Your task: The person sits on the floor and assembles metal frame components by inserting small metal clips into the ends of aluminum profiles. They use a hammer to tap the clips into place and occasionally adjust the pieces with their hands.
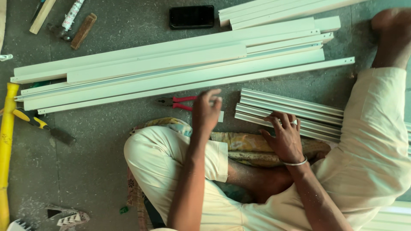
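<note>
Fingers of the right hand (286, 139) are pressing flat on short white grooved plastic channel strips (291, 112) beside the knee; steadying them squarely is helping, while the left hand (206, 112) is pinching a small white offcut (220, 116) above red-handled pliers (177, 102).

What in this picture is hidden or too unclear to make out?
Head view only:
- What the left hand pinches: small, blurred, covered by the fingers.
- Red-handled pliers: handle ends hidden behind that hand.
- Grooved white strips: the right hand and trouser leg cover their near and right parts.
- Yellow pole: cut off by the left edge.
</note>
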